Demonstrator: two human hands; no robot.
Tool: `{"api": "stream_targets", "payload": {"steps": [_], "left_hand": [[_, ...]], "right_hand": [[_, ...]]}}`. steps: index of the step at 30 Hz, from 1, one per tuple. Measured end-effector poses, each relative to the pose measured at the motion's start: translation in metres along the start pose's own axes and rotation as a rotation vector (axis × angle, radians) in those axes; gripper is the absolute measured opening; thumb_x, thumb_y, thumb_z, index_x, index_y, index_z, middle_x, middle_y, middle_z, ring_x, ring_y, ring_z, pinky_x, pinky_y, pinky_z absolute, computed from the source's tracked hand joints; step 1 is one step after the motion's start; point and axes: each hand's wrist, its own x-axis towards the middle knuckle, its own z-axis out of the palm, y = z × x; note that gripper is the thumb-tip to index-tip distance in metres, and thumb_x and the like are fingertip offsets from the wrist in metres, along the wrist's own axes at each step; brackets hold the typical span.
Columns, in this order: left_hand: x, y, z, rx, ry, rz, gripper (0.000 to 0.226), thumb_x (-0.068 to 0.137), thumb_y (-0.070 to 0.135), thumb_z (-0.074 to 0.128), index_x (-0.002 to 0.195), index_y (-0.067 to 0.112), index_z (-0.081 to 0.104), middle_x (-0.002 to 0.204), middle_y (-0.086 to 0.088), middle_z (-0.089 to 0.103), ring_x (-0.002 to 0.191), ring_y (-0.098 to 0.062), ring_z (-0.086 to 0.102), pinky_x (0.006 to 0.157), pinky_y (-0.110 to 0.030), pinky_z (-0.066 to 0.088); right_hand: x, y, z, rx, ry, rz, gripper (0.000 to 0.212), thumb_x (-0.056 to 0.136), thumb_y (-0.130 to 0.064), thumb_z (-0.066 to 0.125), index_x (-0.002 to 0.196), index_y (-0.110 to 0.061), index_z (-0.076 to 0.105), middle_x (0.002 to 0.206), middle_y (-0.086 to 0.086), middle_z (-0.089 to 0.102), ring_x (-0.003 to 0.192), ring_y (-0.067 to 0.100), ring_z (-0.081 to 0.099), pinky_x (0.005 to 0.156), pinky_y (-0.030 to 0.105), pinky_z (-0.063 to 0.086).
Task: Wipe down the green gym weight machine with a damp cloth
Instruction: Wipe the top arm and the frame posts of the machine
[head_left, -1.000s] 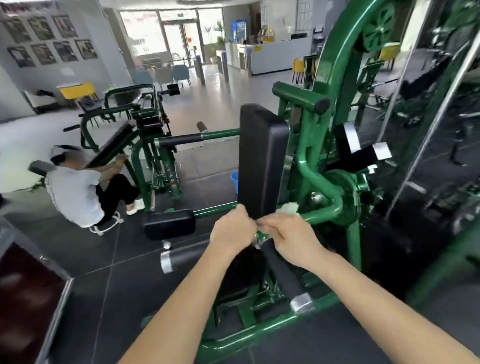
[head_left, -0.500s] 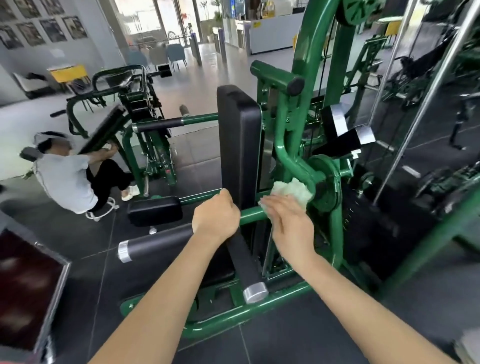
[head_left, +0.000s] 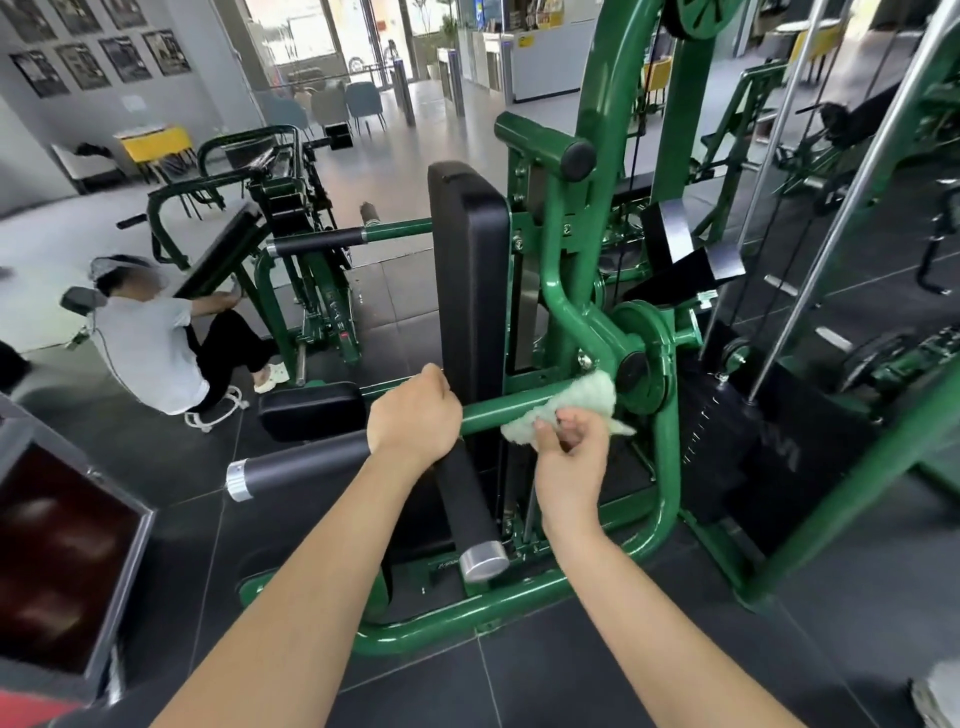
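Observation:
The green weight machine (head_left: 597, 218) stands in front of me, with a tall black back pad (head_left: 470, 270) and black foam roller handles. My left hand (head_left: 415, 415) grips the green horizontal bar (head_left: 498, 408) at its left end, above a black roller (head_left: 467, 499). My right hand (head_left: 571, 441) holds a pale green cloth (head_left: 587, 397) wrapped round the same bar, right beside the round green pivot disc (head_left: 641, 358). Part of the cloth hangs below the bar.
A person in a white shirt (head_left: 150, 348) sits on the floor at the left by another green machine (head_left: 291, 244). A dark framed panel (head_left: 62, 561) lies at the lower left. Chrome guide rods (head_left: 841, 208) and a weight stack (head_left: 727, 447) stand at the right.
My right hand has slid the cloth along the bar to the right, up to the pivot disc. My left hand has kept its grip on the bar. The view has shifted closer and downward.

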Motion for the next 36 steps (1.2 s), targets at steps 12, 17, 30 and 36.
{"api": "stream_targets", "payload": {"steps": [12,17,30,36], "left_hand": [[0.001,-0.003,0.001,-0.032,0.014,0.139,0.031,0.104,0.021,0.04,0.128,0.019,0.058,0.127,-0.001,0.057,0.117,-0.024,0.054,0.086,-0.039,0.043],[0.004,-0.003,0.005,-0.023,0.0,0.168,0.031,0.104,0.016,0.041,0.13,0.015,0.057,0.126,-0.005,0.056,0.117,-0.027,0.052,0.088,-0.041,0.046],[0.038,0.072,0.03,-0.181,-0.388,0.32,0.041,0.111,0.045,0.034,0.13,0.019,0.059,0.127,-0.008,0.06,0.124,-0.027,0.055,0.107,-0.04,0.04],[0.051,0.084,0.035,-0.154,-0.524,0.272,0.057,0.11,0.056,0.023,0.148,0.022,0.048,0.155,-0.007,0.048,0.145,-0.025,0.042,0.117,-0.038,0.031]], "right_hand": [[0.006,-0.012,0.008,0.627,-0.294,0.603,0.022,0.104,0.009,0.046,0.111,0.0,0.065,0.101,0.012,0.077,0.102,0.023,0.072,0.093,0.034,0.058],[0.03,0.004,0.002,0.809,-0.201,0.59,0.04,0.105,0.01,0.04,0.14,-0.002,0.056,0.136,0.016,0.066,0.127,0.025,0.064,0.107,0.035,0.053],[0.042,-0.022,-0.031,0.803,0.012,0.571,0.028,0.102,0.01,0.051,0.118,-0.007,0.067,0.105,0.008,0.075,0.089,0.012,0.075,0.076,0.023,0.062],[0.044,-0.008,-0.037,0.113,0.119,-0.014,0.041,0.101,-0.001,0.061,0.134,-0.023,0.069,0.133,-0.012,0.066,0.122,-0.003,0.061,0.103,0.022,0.05]]}}
